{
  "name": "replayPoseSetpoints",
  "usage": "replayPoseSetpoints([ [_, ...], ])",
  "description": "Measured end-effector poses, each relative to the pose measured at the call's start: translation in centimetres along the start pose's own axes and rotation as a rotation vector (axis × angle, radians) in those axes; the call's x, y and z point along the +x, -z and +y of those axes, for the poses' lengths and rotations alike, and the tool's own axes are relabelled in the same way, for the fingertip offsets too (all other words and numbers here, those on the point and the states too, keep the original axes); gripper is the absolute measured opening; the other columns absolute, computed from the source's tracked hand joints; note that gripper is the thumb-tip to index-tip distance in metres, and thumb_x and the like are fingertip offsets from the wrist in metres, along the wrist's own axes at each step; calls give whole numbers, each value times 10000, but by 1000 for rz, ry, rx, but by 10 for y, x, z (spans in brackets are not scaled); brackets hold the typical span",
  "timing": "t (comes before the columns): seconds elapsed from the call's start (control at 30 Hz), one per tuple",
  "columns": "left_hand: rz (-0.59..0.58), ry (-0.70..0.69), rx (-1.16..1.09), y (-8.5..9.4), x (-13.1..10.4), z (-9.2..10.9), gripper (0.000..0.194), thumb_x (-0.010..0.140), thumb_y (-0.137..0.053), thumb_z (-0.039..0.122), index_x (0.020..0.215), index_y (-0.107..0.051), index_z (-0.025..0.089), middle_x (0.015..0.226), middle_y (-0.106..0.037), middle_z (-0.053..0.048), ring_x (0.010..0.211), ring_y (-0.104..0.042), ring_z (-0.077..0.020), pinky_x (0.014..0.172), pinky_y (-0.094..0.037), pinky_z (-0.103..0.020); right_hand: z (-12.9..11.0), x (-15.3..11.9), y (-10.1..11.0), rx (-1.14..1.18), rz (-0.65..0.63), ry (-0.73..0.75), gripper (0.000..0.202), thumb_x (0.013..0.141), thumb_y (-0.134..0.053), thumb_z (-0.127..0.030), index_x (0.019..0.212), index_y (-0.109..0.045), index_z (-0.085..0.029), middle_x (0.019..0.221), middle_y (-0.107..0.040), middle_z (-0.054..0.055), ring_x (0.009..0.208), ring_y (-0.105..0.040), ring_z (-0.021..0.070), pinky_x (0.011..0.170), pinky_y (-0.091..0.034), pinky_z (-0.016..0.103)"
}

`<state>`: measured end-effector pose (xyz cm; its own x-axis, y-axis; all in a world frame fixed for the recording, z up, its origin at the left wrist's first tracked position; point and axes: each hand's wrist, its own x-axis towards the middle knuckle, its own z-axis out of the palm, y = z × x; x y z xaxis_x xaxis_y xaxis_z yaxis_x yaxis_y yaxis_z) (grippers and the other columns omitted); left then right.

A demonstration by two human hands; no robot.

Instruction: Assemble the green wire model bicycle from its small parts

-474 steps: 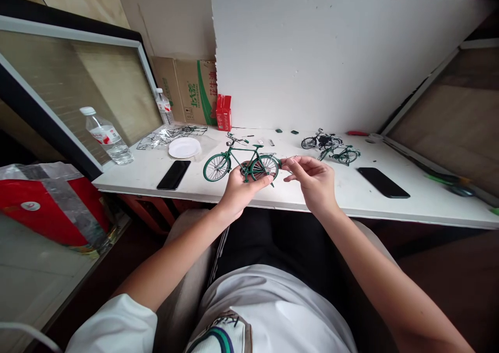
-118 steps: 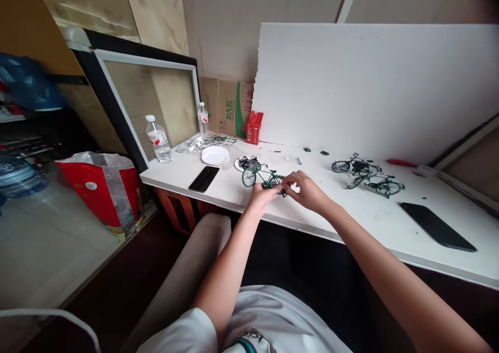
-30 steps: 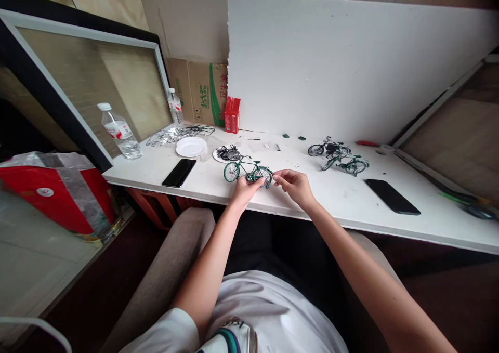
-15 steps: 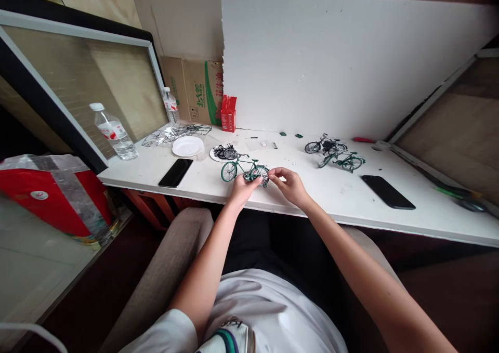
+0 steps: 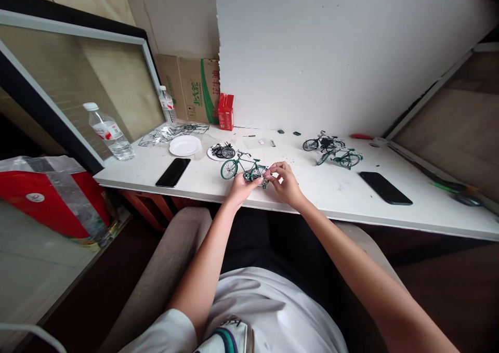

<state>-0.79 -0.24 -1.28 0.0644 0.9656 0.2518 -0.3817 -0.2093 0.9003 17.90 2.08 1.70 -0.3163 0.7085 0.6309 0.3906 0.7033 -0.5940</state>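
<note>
A small green model bicycle (image 5: 229, 169) is held upright above the front edge of the white table (image 5: 335, 197), its front wheel to the left. My left hand (image 5: 242, 187) grips it from below near the pedals and rear wheel, thumb along the lower frame. My right hand (image 5: 285, 182) is pinched at the right side of the rear wheel, its fingertips touching or very near it. Whatever lies between those fingertips is too small to make out. Part of the rear wheel is hidden by my fingers.
A white plate of black parts (image 5: 222, 151), an empty white plate (image 5: 185, 145), and a phone (image 5: 173, 172) lie left. Black (image 5: 323, 142) and green (image 5: 349, 158) model bicycles stand right, behind another phone (image 5: 385, 188). Bottles (image 5: 109, 134) and a red box (image 5: 226, 112) stand behind.
My right hand has shifted slightly left and its fingers have curled in closer to the rear wheel. My left hand keeps its hold on the bicycle. The whole view has moved a little.
</note>
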Motion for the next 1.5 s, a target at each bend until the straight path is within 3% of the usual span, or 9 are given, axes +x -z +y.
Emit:
replayPoseSetpoints([
  [0.2,-6,-11,0,-1,-1,2,485,777,-928,386,1161,-795,120,1214,-803,-168,1122,-756,-304,1078,-561,-478,0,-1,-1,-29,15,17,101,1017,-645,-304,991,-728,-252,1107,-642,111,1137,-593,297,979,-534,502],
  [0.83,25,2,19,-5,-4,9,480,733,-952,361,1126,-814,121,1221,-809,-168,1155,-756,-318,1102,-554,-481,-11,0,6,82,-65,-109,285,977,-716,-530,990,-795,-257,1216,-633,129,1266,-583,315,950,-575,463],
  [1.23,126,-1,113,-4,-3,4,471,692,-972,366,1065,-809,130,1120,-831,-155,1060,-782,-318,1012,-592,-464,-7,5,19,147,-145,-220,462,816,-831,-687,952,-861,-246,1229,-692,142,1228,-641,321,867,-582,424],
  [1.5,68,-7,92,-5,-3,4,469,698,-967,362,1069,-802,127,1148,-824,-163,1077,-781,-327,1025,-587,-481,-7,7,24,200,-167,-291,508,723,-889,-705,943,-876,-247,1205,-702,130,1171,-673,306,870,-593,434],
])
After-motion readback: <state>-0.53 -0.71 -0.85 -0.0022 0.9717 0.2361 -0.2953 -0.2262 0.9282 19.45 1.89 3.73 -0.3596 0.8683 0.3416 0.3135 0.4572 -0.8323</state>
